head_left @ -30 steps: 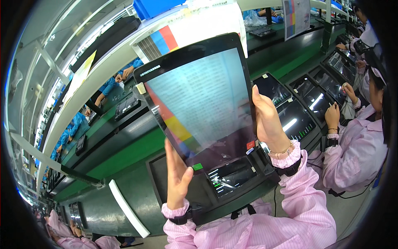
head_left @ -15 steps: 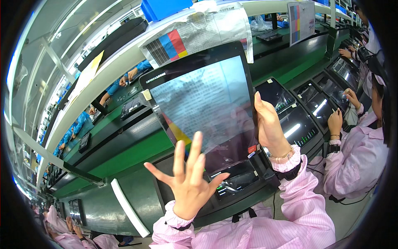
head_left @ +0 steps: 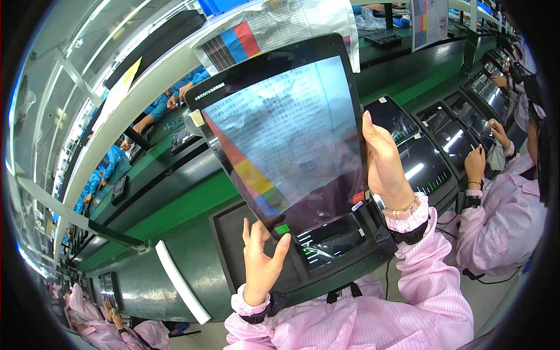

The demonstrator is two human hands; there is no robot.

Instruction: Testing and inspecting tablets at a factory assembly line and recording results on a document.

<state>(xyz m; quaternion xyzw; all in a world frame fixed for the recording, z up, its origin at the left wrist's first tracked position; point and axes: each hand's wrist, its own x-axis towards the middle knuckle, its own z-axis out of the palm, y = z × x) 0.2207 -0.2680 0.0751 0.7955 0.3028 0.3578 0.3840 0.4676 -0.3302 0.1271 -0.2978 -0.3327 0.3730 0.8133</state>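
My right hand (head_left: pixel 386 163) grips the right edge of a black tablet (head_left: pixel 274 65), thumb along the edge, and holds it up at a tilt. On its lit screen is a live camera picture of a printed sheet with colour blocks, plus a green patch at the lower left and a red one at the lower right. My left hand (head_left: pixel 262 265) is at the tablet's lower left corner, its thumb apart from the bent fingers and its thumb tip close to the green patch. Whether it touches the tablet is unclear. A second device with a lit screen (head_left: pixel 329 245) lies below the tablet in a black tray (head_left: pixel 230 233).
Behind the tablet hangs the printed chart (head_left: pixel 233 44) on a white rail. More tablets (head_left: pixel 423 163) lie in trays to the right, beside a co-worker in a pink sleeve (head_left: pixel 496 216). A white curved strip (head_left: pixel 181 283) lies on the green bench (head_left: pixel 134 286) at left.
The tablet has risen slightly in view. My left hand has drawn down from the screen to the lower left corner, its fingers less spread. Coloured patches now show on the screen.
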